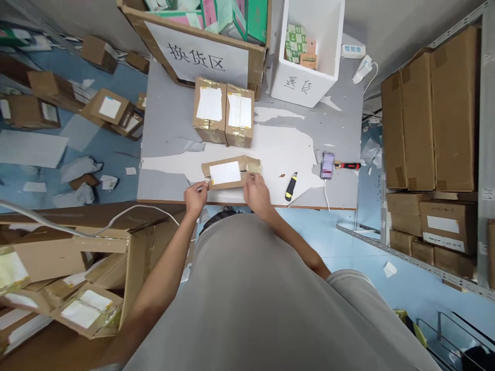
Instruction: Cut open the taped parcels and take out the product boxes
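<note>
Parcel warehouse: shelved cartons (429,118), labelled boxes (223,114) on packing table (166,118).

Flat taped labelled carton (231,172) at table edge

The flat cardboard parcel (231,172) is matt brown, with a smooth white paper label and glossy yellowish tape at one end. The counter (162,118) has a matt grey coating, peeled to rough white patches. The utility knife (291,186) looks plastic-cased

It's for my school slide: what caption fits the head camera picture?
Left hand and right hand hold a taped cardboard parcel on the table, utility knife nearby.
</note>
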A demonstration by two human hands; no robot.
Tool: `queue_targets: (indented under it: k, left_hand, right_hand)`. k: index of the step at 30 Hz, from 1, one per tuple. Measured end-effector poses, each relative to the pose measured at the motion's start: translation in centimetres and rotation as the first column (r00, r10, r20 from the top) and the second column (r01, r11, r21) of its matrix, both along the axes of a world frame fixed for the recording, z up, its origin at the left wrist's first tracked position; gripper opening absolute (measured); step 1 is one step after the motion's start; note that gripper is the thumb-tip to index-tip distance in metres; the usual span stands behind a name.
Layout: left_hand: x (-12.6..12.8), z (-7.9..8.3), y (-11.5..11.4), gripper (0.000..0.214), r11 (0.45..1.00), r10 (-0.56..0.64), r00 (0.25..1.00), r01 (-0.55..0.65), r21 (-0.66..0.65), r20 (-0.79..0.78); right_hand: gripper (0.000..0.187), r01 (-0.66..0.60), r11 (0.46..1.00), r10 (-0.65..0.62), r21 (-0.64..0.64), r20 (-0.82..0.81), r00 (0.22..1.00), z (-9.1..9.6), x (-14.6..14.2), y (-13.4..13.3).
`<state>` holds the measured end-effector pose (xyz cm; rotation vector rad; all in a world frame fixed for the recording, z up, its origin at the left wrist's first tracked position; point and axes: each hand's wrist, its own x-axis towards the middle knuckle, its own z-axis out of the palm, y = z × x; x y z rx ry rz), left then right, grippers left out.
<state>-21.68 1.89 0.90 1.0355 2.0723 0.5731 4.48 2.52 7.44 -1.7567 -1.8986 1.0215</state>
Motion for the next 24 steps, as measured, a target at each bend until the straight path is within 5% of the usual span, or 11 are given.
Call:
queue_targets:
  k: [3, 6, 16, 20, 24]
  left_hand:
    - [-2.0, -0.5, -1.1, 0.034, 0.995, 0.073, 0.997, -0.074, -0.069, -0.013]
    - [-2.5, -0.5, -1.4, 0.033, 0.994, 0.080, 0.997, -0.080, -0.076, -0.009]
    - [2.4, -0.1, 0.7, 0.030, 0.998, -0.057, 0.980, 0.062, -0.020, 0.192]
    - [0.6, 0.1, 4.8, 0.040, 0.992, -0.078, 0.966, 0.099, -0.074, 0.247]
    - [-2.3, 0.4, 12.9, 0.082, 0.998, 0.056, 0.965, -0.052, -0.021, 0.256]
  right_hand:
    - [0.054, -0.135, 0.990, 0.135, 0.029, -0.004, 0.991, 1.6, -4.3, -0.9]
    - [0.056, -0.168, 0.984, 0.167, 0.052, 0.021, 0.986, 1.9, -5.2, -0.8]
    - [0.036, 0.197, 0.966, -0.169, -0.168, 0.170, 0.971, -1.6, 6.6, 2.6]
    - [0.035, 0.242, 0.954, -0.219, -0.178, 0.136, 0.966, -2.2, 7.9, 6.1]
    - [0.059, 0.321, 0.919, -0.333, -0.230, -0.018, 0.943, -3.0, 6.8, 13.4]
